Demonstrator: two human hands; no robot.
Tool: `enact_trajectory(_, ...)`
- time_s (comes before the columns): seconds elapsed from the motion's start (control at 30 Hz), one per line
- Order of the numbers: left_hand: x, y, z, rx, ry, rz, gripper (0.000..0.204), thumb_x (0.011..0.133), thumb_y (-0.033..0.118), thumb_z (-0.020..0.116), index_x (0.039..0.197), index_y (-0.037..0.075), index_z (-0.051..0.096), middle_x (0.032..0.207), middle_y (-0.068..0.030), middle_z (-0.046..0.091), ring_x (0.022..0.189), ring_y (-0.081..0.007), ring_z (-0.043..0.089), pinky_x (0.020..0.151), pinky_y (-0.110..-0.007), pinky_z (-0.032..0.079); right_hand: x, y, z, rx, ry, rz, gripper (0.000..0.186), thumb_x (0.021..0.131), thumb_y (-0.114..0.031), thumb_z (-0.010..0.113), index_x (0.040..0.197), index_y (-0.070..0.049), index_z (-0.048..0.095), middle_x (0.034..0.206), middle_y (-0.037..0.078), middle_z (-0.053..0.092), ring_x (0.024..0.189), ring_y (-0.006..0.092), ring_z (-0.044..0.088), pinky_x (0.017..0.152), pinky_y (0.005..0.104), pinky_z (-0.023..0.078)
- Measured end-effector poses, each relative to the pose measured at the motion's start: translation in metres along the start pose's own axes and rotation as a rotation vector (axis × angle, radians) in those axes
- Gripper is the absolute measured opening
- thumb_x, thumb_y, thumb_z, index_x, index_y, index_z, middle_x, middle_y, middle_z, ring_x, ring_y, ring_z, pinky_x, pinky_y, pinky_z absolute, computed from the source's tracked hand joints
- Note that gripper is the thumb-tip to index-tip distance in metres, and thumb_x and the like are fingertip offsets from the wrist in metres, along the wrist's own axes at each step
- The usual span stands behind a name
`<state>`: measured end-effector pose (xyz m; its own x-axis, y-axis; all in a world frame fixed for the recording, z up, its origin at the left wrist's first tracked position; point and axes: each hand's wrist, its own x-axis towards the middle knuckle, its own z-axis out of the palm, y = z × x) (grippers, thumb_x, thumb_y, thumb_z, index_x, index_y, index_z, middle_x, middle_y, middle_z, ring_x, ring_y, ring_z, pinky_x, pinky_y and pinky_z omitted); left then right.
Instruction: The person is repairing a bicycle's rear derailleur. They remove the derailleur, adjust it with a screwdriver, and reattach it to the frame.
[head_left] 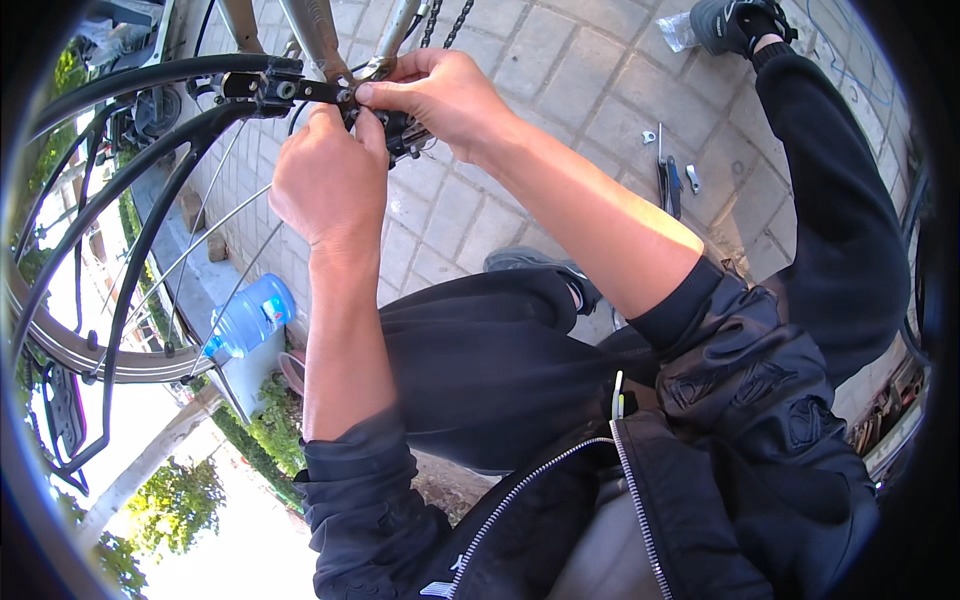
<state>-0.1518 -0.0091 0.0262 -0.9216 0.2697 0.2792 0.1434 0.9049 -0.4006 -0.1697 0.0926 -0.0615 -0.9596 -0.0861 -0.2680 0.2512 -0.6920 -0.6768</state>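
A bicycle's silver frame tubes (312, 40) come in from the top edge. A short black metal bracket (318, 92) joins them to a black tubular luggage rack (150, 75). My left hand (332, 185) is closed just below the bracket's frame end, its thumb and forefinger pinched together; what lies between them is hidden. My right hand (445, 100) reaches in from the right, its thumb pressed against the bolted end of the bracket and its fingers curled behind the frame. Under both hands sits a dark mechanical part (405, 135), partly covered.
A spoked wheel (140, 368) fills the left side. Beyond it lies a blue water jug (255, 315). On the paving to the right are a dark folding tool (671, 188), a small silver piece (692, 179) and a clear plastic bag (678, 32) beside my shoe (735, 22).
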Motion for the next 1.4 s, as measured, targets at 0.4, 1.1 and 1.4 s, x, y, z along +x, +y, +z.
enact_trajectory(0.4,0.000,0.002,0.002,0.044,0.016,0.006,0.029,0.085,0.035,0.071,0.082,0.007,0.067,0.069,-0.0093,0.070,0.068,-0.0279,0.070,0.057,-0.041,0.054,0.005,0.000,-0.002,-0.038,-0.040,0.029,0.024,0.087,-0.014,0.078,0.100,0.005,0.072,0.088,0.009,0.071,0.077,0.0128,0.066,0.069,0.0278,0.054)
enact_trajectory(1.1,0.009,0.018,-0.003,0.029,-0.026,-0.126,0.039,0.088,0.046,0.066,0.086,0.009,0.077,0.077,-0.0137,0.072,0.071,-0.0349,0.069,0.065,-0.045,0.054,-0.040,0.054,-0.021,-0.246,0.242,0.112,0.063,0.082,-0.048,0.078,0.112,0.004,0.059,0.091,0.016,0.069,0.082,0.0258,0.067,0.073,0.0372,0.053)
enact_trajectory(1.4,0.006,0.013,-0.003,-0.045,0.003,-0.099,0.029,0.087,0.033,0.073,0.078,0.005,0.072,0.069,-0.0100,0.069,0.064,-0.0316,0.065,0.058,-0.043,0.050,-0.033,0.050,-0.006,-0.110,0.022,0.212,0.075,0.080,-0.053,0.079,0.127,-0.001,0.052,0.104,0.020,0.063,0.089,0.0261,0.065,0.079,0.0361,0.052)
